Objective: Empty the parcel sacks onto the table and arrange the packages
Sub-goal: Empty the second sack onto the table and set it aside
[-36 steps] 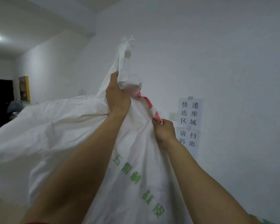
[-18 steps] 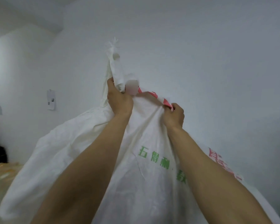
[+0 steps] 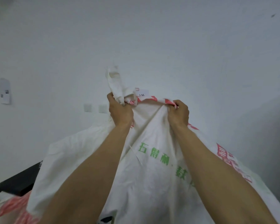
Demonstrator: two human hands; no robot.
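Sack long axis vert., L hand, R hand fingers clamped on top.

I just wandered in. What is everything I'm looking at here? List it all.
sack: one, white with green and red print, held up at centre
second sack: one, white with red print, bottom left corner
flat object: one, black, lower left
wall plates: two, white, wall left of the hands
paper notice: one, white, far-left wall
left hand: one, gripping the sack's bunched top corner
right hand: one, gripping the sack's red-printed edge
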